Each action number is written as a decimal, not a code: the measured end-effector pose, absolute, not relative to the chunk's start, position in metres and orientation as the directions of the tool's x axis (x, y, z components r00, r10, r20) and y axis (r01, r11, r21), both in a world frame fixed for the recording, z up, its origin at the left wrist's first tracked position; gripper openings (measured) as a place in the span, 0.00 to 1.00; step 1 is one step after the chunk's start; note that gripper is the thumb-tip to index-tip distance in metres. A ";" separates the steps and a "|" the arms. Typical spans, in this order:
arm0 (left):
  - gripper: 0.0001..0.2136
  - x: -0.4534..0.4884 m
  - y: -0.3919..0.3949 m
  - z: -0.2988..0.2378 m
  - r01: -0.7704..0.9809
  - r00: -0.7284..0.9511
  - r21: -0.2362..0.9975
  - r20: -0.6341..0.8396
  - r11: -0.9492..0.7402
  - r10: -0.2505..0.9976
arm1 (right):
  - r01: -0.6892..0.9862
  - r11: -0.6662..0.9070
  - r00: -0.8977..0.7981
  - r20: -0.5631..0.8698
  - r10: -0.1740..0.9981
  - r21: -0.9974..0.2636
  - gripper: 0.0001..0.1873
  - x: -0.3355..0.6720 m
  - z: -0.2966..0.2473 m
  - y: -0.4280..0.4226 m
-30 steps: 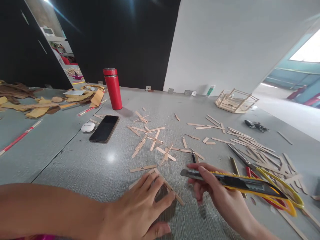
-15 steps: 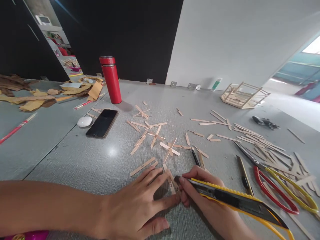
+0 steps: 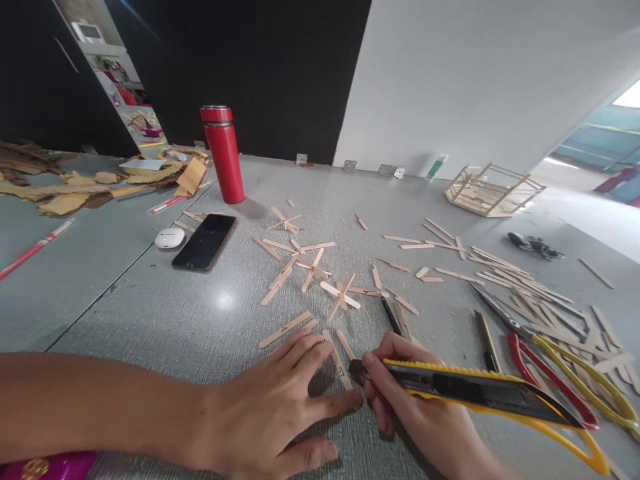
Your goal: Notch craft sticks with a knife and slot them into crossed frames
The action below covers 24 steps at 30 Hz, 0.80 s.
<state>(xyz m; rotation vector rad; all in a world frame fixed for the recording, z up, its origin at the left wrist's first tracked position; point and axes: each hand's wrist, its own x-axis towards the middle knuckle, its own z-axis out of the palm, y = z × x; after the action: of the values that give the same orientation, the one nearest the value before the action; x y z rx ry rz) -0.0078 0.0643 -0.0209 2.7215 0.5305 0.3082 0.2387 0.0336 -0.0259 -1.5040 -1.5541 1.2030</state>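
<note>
My left hand [image 3: 280, 400] lies flat with its fingers spread on the grey table, its fingertips next to a marked wooden craft stick [image 3: 337, 360]. A yellow and black utility knife [image 3: 465, 388] is gripped in my right hand [image 3: 415, 393], its front end pointing left at the sticks. Close to that tip lies another craft stick [image 3: 345, 345]. Just beyond my hands stand small star shapes of crossed sticks [image 3: 341, 296]. A black pen-like tool [image 3: 391, 315] rests beyond my right hand. The knife's blade edge is too small to make out.
On the right lie red-and-yellow-handled snips [image 3: 547, 373], a second cutter [image 3: 487, 341], piled sticks [image 3: 545, 297] and a hexagonal stick frame [image 3: 493, 190]. A red flask [image 3: 223, 157], phone [image 3: 205, 243] and white earbud case [image 3: 169, 238] stand at the left.
The knife in my right hand has shifted slightly right, away from the marked stick, and a second stick beside it shows more. My left hand has stayed nearly in place.
</note>
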 end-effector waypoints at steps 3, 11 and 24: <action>0.27 -0.008 0.064 -0.020 0.323 0.909 0.386 0.128 -0.864 0.397 | 0.376 -0.110 -0.096 -0.157 0.983 -0.920 0.20 0.239 -0.025 0.033; 0.26 -0.006 0.064 -0.020 0.352 0.905 0.387 0.092 -0.852 0.416 | 0.167 -0.087 -0.041 -0.095 0.995 -0.982 0.19 0.240 -0.018 0.028; 0.25 -0.003 0.063 -0.013 0.359 0.908 0.353 0.081 -0.864 0.411 | -0.053 -0.079 0.146 -0.086 0.985 -0.995 0.22 0.245 -0.024 0.041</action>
<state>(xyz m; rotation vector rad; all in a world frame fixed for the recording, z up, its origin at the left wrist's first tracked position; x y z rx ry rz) -0.0028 0.0625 -0.0130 2.7383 0.5691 0.2190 0.2449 0.0407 -0.0238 -1.3013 -1.0241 1.1795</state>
